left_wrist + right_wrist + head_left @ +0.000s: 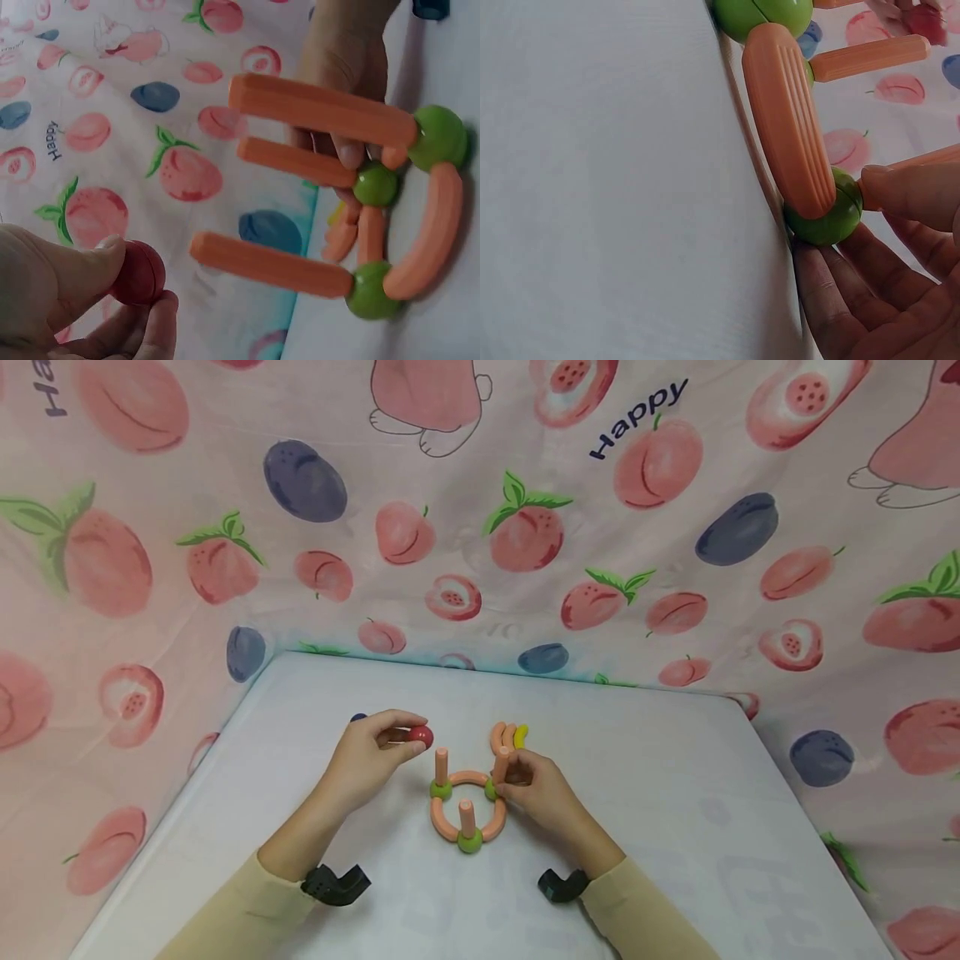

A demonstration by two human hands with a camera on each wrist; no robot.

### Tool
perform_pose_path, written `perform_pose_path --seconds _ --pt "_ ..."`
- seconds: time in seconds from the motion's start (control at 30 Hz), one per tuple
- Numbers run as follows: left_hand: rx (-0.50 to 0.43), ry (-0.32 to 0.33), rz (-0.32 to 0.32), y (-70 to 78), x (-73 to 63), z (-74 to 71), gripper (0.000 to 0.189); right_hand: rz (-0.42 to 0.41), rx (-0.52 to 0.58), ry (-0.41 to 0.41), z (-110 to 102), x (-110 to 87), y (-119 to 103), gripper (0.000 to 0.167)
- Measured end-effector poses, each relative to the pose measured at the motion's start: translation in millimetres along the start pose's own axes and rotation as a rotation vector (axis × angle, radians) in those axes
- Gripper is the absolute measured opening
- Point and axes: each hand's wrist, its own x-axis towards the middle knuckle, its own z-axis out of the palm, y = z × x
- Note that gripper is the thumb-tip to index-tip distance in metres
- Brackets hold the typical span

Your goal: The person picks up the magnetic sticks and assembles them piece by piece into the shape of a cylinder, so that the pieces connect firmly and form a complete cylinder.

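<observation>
A toy frame stands on the table: curved orange rods (pixel 444 823) and green balls (pixel 470 841) make a ring, with 3 straight orange rods (pixel 467 818) upright on the balls. My left hand (pixel 358 767) pinches a red ball (pixel 422 737) between thumb and fingers, up and to the left of the frame, apart from it. At the frame's right side, my right hand (pixel 551 797) grips a joint. In the right wrist view its thumb lies on the base of an upright rod, and its fingers lie against the green ball (pixel 829 217) below.
Behind the frame lie two curved orange pieces (pixel 497 737) and a yellow one (pixel 521 737). A dark blue thing (pixel 358 717) is mostly hidden behind my left hand. The white table (pixel 675 827) meets a fruit-printed cloth (pixel 465 552) at its back and sides.
</observation>
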Motion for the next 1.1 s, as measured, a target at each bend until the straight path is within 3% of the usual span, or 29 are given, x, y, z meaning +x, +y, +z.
perform_pose_path --seconds 0.17,0.4,0.8,1.1 --pt "-0.074 -0.029 0.024 9.0 5.8 11.7 0.033 -0.003 0.008 -0.003 -0.3 -0.1 0.8 0.021" --pt "-0.061 -0.043 0.073 5.3 9.4 22.7 0.031 -0.027 0.027 -0.023 -0.9 -0.4 2.9 0.017" --pt "-0.090 -0.090 0.056 6.3 7.7 23.7 0.033 -0.056 0.030 -0.027 -2.1 2.5 7.3 0.018" --pt "-0.096 -0.084 0.055 6.2 6.1 23.8 0.039 -0.035 0.036 -0.018 -2.2 1.3 5.2 0.018"
